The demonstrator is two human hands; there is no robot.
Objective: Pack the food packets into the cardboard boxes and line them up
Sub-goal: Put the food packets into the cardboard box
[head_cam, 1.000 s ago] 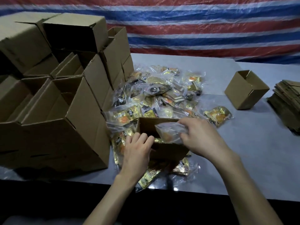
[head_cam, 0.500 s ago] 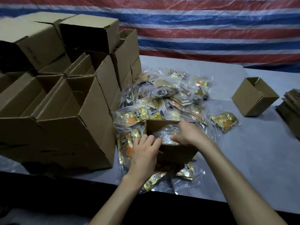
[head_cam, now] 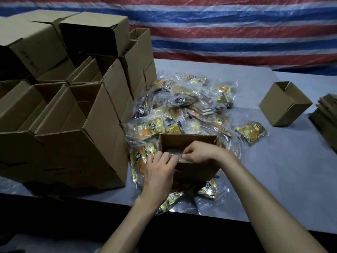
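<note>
A small open cardboard box (head_cam: 189, 140) stands near the table's front edge amid a heap of clear and gold food packets (head_cam: 182, 105). My right hand (head_cam: 201, 152) reaches down into the box, fingers curled on a clear packet (head_cam: 174, 154) lying inside. My left hand (head_cam: 159, 173) rests on the box's near left rim, fingertips touching the same packet. One loose gold packet (head_cam: 251, 131) lies to the right of the heap.
Stacked open cardboard boxes (head_cam: 73, 125) fill the left side of the table. Another small open box (head_cam: 284, 105) sits at the right, with a pile of flattened cartons (head_cam: 326, 114) at the far right edge. A striped tarp hangs behind.
My right hand has lowered the clear packet from above the box down into it. My left hand stays on the near rim.
</note>
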